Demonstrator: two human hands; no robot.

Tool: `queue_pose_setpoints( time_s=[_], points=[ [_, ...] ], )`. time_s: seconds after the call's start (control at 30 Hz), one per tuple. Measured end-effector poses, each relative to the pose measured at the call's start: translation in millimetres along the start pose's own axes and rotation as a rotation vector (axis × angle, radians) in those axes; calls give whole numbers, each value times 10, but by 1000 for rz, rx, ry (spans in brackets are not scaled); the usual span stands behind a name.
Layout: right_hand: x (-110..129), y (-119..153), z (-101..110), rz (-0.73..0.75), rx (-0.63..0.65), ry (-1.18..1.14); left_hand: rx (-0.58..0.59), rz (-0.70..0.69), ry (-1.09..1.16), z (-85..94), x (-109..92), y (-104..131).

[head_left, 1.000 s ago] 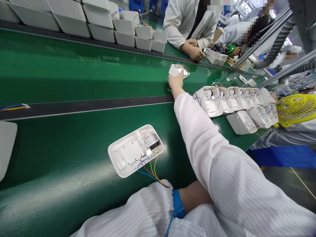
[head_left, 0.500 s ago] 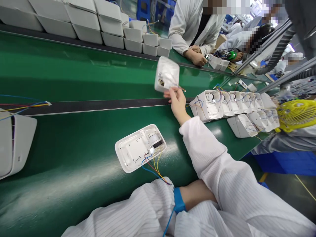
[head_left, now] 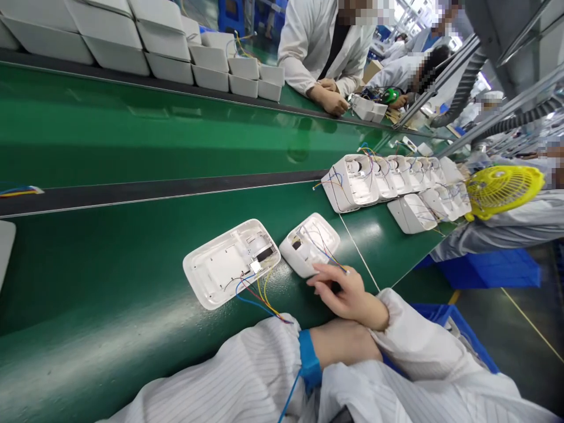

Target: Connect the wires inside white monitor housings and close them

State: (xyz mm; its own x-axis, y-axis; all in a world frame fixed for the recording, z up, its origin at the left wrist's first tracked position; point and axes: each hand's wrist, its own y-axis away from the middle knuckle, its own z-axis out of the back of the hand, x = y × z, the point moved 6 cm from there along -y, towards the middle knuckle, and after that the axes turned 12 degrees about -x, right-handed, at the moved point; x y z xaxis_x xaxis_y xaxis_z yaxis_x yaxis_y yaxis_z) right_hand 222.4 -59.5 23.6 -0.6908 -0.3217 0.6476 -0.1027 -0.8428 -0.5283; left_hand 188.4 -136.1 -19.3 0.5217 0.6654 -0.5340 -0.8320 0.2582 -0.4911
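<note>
A small white housing [head_left: 304, 244] with a dark part and thin wires lies on the green tabletop. My right hand [head_left: 341, 291] is at its near right edge; the fingertips touch or nearly touch the rim, thumb apart from the index finger. Left of the housing lies a long white shell [head_left: 220, 264], inner side up, with a metal-and-black part and blue, red and yellow wires over its near edge. My left hand [head_left: 346, 346] extends right from a blue wristband [head_left: 309, 358]; its fingers are hidden behind the right arm.
Wired white housings [head_left: 356, 185] stand in rows at the right, before a yellow fan [head_left: 504, 191]. Stacked white housings [head_left: 167, 44] line the far left. A black strip [head_left: 176, 191] crosses the green table [head_left: 110, 258]. Blue bins [head_left: 489, 267] and co-workers are beyond.
The small housing was raised in my right hand over the far side; now it rests beside the long shell. My right hand has come nearer and its fingers have loosened. The view has shifted right.
</note>
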Motion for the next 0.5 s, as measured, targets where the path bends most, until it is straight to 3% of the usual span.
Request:
queue_pose_setpoints(
  time_s=[0.07, 0.13, 0.27, 0.37, 0.5],
  points=[
    [29, 43, 188, 123, -92, 152, 18, -3, -4, 21, -15, -12],
    [-75, 24, 337, 106, -168, 272, 23, -2, -19, 46, -20, -37],
    [-203, -23, 274, 125, 5, 337, 53, -4, -80, 110, -38, -78],
    [-107, 39, 208, 181, 51, 397, 69, 11, -91, 161, -61, -85],
    [101, 211, 270, 189, 77, 418, 64, 56, -90, 166, -67, -66]
  ],
)
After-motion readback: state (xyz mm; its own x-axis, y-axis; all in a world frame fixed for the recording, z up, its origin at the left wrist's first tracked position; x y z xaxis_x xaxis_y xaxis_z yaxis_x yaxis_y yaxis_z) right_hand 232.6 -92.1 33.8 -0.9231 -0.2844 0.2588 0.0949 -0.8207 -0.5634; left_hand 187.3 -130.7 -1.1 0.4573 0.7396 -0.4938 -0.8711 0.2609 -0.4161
